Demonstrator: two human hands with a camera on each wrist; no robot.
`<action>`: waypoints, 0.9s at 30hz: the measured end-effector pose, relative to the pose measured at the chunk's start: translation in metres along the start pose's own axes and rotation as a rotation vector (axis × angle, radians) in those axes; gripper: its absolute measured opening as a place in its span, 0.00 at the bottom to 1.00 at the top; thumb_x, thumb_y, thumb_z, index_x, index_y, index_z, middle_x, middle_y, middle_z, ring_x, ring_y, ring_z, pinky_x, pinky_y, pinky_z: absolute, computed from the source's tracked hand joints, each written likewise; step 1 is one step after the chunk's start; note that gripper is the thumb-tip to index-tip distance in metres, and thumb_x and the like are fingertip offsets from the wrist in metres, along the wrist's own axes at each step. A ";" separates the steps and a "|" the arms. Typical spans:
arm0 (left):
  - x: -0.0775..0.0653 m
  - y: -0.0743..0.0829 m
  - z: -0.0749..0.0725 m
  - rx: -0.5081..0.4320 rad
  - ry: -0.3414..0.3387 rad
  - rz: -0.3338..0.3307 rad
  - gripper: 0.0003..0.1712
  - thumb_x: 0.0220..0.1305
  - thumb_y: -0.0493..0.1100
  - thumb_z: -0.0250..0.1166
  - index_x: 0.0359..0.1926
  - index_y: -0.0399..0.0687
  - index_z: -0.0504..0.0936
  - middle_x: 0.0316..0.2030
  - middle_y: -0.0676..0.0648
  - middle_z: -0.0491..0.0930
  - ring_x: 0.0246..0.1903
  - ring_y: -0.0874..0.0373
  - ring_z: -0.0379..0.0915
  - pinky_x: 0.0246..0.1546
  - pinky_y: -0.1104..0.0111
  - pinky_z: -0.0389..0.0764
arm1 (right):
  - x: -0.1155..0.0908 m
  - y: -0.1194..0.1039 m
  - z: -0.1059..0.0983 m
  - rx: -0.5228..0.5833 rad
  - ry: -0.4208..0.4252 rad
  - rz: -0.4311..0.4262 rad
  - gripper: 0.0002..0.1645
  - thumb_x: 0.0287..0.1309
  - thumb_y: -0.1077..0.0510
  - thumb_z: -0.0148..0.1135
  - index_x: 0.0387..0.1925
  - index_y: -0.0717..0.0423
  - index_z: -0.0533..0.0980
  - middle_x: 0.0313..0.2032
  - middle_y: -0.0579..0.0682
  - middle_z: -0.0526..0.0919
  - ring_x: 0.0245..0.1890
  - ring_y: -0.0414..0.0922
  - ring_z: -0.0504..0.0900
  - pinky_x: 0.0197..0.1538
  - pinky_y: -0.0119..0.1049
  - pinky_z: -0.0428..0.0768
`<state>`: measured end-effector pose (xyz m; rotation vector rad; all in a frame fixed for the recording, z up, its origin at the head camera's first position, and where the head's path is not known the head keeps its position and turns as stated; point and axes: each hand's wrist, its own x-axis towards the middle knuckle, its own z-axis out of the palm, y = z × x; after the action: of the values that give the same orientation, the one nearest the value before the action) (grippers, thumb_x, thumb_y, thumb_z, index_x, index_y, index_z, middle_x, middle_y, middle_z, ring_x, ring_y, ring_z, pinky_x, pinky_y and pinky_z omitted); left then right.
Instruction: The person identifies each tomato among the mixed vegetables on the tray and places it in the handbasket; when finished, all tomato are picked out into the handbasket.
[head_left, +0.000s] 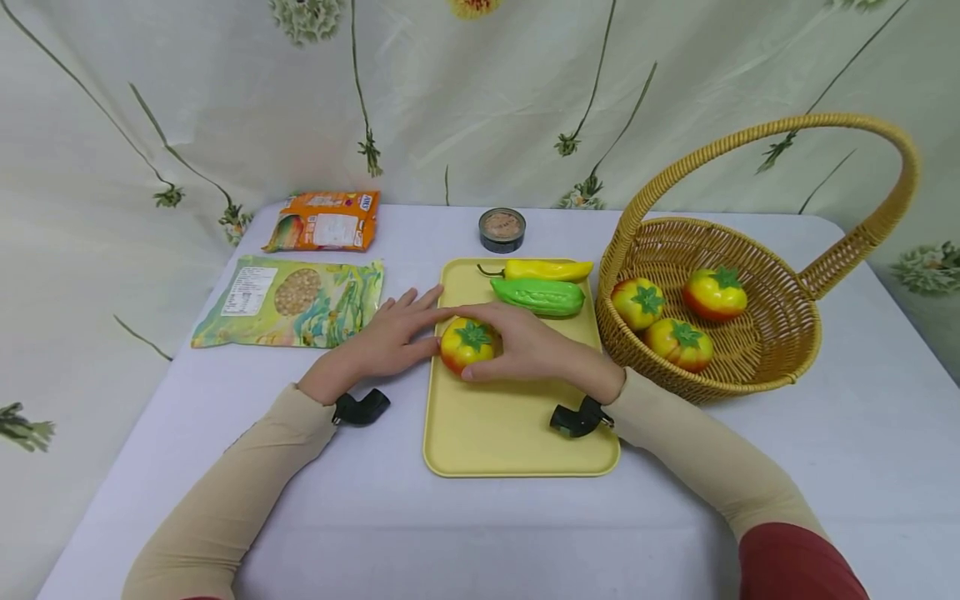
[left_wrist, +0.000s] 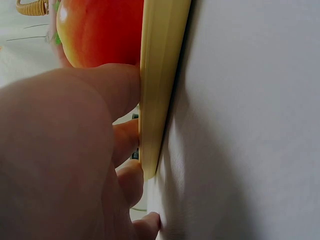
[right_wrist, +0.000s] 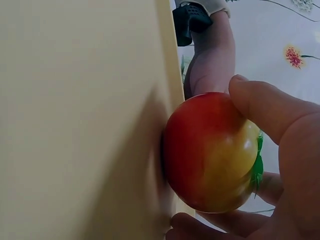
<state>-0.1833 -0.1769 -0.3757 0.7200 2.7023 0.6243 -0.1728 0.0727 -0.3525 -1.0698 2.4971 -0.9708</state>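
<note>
On the left part of a yellow tray point(head_left: 517, 433) sits a red-and-yellow toy tomato point(head_left: 467, 343) with a green leafy top. My right hand point(head_left: 528, 343) holds it, thumb on the near side and fingers round the far side; the right wrist view shows the tomato point(right_wrist: 212, 152) low over the tray surface. My left hand point(head_left: 393, 333) lies at the tray's left rim with its fingers spread, the thumb right at the tomato's side. Behind the hands, a green bitter gourd point(head_left: 538, 296) and a yellow pepper point(head_left: 547, 269) lie across the far end of the tray.
A wicker basket point(head_left: 806, 350) with a tall handle stands right of the tray, holding three similar tomatoes point(head_left: 715, 293). Behind the tray is a small round can point(head_left: 502, 230). An orange packet point(head_left: 324, 222) and a green bag point(head_left: 288, 302) lie at the left.
</note>
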 end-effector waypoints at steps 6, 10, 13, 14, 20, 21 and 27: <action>0.001 0.000 0.000 0.005 0.002 0.005 0.32 0.75 0.52 0.54 0.77 0.57 0.66 0.82 0.42 0.46 0.80 0.29 0.34 0.76 0.32 0.36 | 0.000 0.004 0.005 0.023 0.019 -0.012 0.49 0.54 0.45 0.76 0.74 0.48 0.66 0.68 0.52 0.76 0.69 0.49 0.74 0.75 0.50 0.67; 0.002 -0.001 0.001 0.006 0.002 0.008 0.32 0.75 0.53 0.54 0.77 0.57 0.66 0.82 0.42 0.46 0.80 0.29 0.35 0.76 0.31 0.37 | 0.001 0.007 0.008 0.030 0.024 -0.015 0.49 0.54 0.45 0.76 0.75 0.48 0.65 0.68 0.51 0.76 0.67 0.48 0.75 0.73 0.49 0.70; 0.002 -0.001 0.001 0.013 0.000 0.007 0.32 0.75 0.53 0.54 0.77 0.57 0.66 0.82 0.42 0.46 0.80 0.29 0.35 0.76 0.31 0.37 | 0.001 0.009 0.010 0.031 0.021 -0.008 0.51 0.54 0.45 0.76 0.76 0.48 0.64 0.68 0.51 0.75 0.67 0.49 0.74 0.73 0.48 0.71; 0.002 -0.001 0.001 0.014 0.001 0.007 0.32 0.75 0.53 0.54 0.77 0.57 0.66 0.82 0.42 0.46 0.80 0.29 0.35 0.76 0.31 0.37 | 0.001 0.009 0.010 0.033 0.019 -0.004 0.51 0.54 0.45 0.76 0.76 0.48 0.63 0.69 0.51 0.75 0.67 0.49 0.74 0.73 0.48 0.71; 0.001 -0.001 0.000 0.012 0.007 0.012 0.31 0.75 0.51 0.55 0.76 0.56 0.66 0.82 0.41 0.46 0.80 0.29 0.35 0.75 0.31 0.37 | 0.001 0.009 0.011 0.045 0.016 0.018 0.52 0.54 0.45 0.76 0.76 0.47 0.62 0.69 0.51 0.74 0.68 0.49 0.73 0.73 0.49 0.71; 0.001 -0.001 0.000 0.011 0.007 0.013 0.31 0.75 0.51 0.55 0.76 0.56 0.66 0.82 0.41 0.46 0.80 0.29 0.35 0.75 0.31 0.37 | 0.000 0.009 0.012 0.046 0.018 0.018 0.52 0.54 0.45 0.76 0.76 0.47 0.62 0.69 0.51 0.74 0.67 0.49 0.73 0.73 0.49 0.71; 0.001 0.000 -0.001 0.005 0.001 0.012 0.31 0.76 0.52 0.55 0.76 0.55 0.67 0.82 0.41 0.46 0.80 0.29 0.34 0.75 0.31 0.36 | 0.000 0.009 0.012 0.056 0.032 0.015 0.52 0.51 0.44 0.78 0.75 0.44 0.65 0.68 0.49 0.75 0.65 0.49 0.74 0.71 0.49 0.73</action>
<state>-0.1847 -0.1768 -0.3757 0.7380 2.7039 0.6206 -0.1720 0.0717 -0.3673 -1.0248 2.4835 -1.0551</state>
